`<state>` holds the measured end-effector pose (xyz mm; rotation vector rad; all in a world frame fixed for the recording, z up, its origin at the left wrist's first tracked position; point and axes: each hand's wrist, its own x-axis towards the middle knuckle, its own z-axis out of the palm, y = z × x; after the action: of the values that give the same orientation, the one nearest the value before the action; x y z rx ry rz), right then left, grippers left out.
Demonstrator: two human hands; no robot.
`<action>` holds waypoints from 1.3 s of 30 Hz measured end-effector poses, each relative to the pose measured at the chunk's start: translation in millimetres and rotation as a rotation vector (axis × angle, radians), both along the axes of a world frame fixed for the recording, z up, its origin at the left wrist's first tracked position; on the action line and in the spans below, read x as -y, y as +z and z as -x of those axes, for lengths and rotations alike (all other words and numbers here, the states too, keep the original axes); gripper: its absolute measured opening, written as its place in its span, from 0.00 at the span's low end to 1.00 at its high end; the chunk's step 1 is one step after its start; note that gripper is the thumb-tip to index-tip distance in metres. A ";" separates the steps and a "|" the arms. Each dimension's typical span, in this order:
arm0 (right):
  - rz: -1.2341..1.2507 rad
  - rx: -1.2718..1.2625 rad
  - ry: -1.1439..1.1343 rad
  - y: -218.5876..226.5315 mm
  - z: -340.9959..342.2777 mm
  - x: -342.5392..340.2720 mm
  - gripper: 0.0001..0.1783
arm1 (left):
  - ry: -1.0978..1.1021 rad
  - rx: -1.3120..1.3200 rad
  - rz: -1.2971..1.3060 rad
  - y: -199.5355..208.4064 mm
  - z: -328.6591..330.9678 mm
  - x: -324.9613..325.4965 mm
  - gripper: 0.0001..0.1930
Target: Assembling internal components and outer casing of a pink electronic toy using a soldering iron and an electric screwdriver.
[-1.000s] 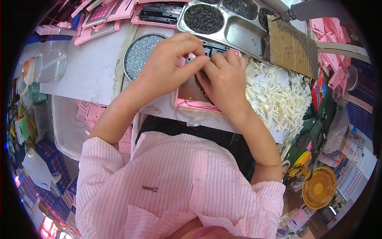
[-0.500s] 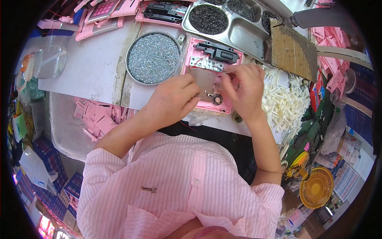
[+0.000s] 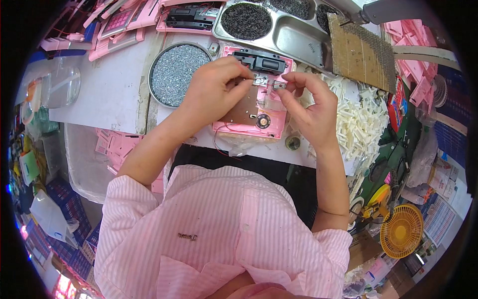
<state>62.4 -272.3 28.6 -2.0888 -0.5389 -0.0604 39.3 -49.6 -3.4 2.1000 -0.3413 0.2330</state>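
Observation:
A pink plastic housing [image 3: 277,118] lies open in front of me, with a black mechanism block [image 3: 259,62] along its far side and a round dark part [image 3: 263,120] near its close edge. My left hand [image 3: 215,90] reaches over its left side, thumb and forefinger pinched beside a silver metal plate [image 3: 260,79]; what they grip is hidden. Opposite, my right hand [image 3: 312,102] pinches a small metal piece [image 3: 279,85] between thumb and forefinger, its other fingers curled. Thin red wires [image 3: 217,135] trail off the housing's left edge.
Left of the housing stands a round tin of silver screws [image 3: 180,72]. Behind it is a steel tray [image 3: 298,42] with dark screws and springs. White plastic parts [image 3: 361,122] are heaped at right, beside a cardboard sheet [image 3: 363,52]. A clear bin [image 3: 82,154] holds pink parts.
My left hand has moved up to the metal plate from the housing's lower left. My right hand stays near the plate's right end. The whole scene has shifted slightly left.

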 end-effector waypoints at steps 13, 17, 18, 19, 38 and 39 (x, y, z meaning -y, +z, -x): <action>0.016 0.050 0.027 -1.3 1.8 -2.2 0.07 | 0.265 0.354 -0.128 33.9 23.4 20.5 0.13; 0.031 0.245 0.134 11.5 -6.8 5.6 0.07 | -0.182 -0.141 0.098 28.9 4.7 27.8 0.12; 0.030 0.268 0.144 9.5 -8.1 7.7 0.07 | -0.246 -0.294 0.162 27.5 -3.3 23.9 0.10; 0.034 0.289 0.148 8.3 -7.7 11.0 0.07 | -0.283 -0.346 0.176 27.7 -8.5 21.5 0.09; 0.373 0.036 -0.347 -2.2 111.6 92.0 0.24 | -0.167 -0.446 0.413 16.2 -0.9 17.5 0.08; 0.326 0.049 -0.409 5.3 115.1 102.5 0.24 | -0.166 -0.444 0.433 14.4 -0.6 16.9 0.08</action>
<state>-52.7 -374.8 33.9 -2.4956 -0.1469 -0.2754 39.9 -66.5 11.0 1.6271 -0.1753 -0.2399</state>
